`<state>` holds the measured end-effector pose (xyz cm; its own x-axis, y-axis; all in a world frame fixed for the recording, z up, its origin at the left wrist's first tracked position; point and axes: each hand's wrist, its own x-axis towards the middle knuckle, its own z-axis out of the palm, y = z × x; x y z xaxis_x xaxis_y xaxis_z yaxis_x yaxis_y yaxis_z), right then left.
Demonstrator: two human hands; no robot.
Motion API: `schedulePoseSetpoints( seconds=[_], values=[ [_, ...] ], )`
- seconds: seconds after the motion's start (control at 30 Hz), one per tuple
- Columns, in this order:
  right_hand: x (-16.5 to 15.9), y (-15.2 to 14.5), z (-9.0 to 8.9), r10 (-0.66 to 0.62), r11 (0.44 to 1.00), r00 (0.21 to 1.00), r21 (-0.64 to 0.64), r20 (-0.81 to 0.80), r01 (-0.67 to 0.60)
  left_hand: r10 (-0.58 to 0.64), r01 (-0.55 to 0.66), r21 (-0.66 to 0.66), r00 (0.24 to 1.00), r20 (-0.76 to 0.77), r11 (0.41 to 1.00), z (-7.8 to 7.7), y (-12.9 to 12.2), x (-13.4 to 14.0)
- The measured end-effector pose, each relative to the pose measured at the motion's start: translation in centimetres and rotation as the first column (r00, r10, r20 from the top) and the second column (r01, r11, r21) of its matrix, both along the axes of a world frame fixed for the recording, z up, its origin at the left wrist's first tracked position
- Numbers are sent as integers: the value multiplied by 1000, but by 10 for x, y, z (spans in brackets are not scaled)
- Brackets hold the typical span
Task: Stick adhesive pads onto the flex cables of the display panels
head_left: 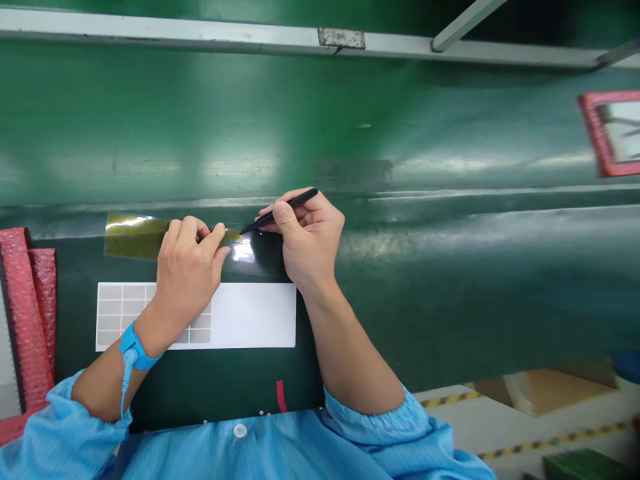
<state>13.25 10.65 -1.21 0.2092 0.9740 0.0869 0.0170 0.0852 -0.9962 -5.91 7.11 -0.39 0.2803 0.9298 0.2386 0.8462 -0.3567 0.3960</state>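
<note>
My left hand (187, 263), with a blue strap round its wrist, is over a clear sheet carrying yellow-amber film (133, 239). Its fingers are bent, with the forefinger and thumb closed at the film's right part. My right hand (313, 233) grips a slim black pointed tool (280, 210); I cannot tell whether it is tweezers or a pen. The tool's tip meets the right end of the amber film, close to my left fingertips. Below lies a white label sheet (253, 315) with grey rectangles on its left half, partly hidden by my left forearm.
Red bubble-wrap pieces (30, 313) are at the left edge. A metal rail (200, 33) crosses the back of the green table (400, 280). A red-framed sheet (600, 133) is at far right, and a cardboard box (565, 390) is below right. A red strip (281, 396) lies by my body.
</note>
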Motion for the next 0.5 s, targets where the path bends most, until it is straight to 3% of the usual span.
schedulePoseSetpoints(
  seconds=[0.37, 0.5],
  values=[
    [0, -1, 3, 29, 993, 999, 111, 46, -34, -6, 6, 3, 1000, 2, 1000, 2, -1, 1],
    [2, 1, 1, 46, 994, 998, 96, 36, -50, -6, 6, -6, 1000, -3, 1000, 3, -1, 1]
  ],
)
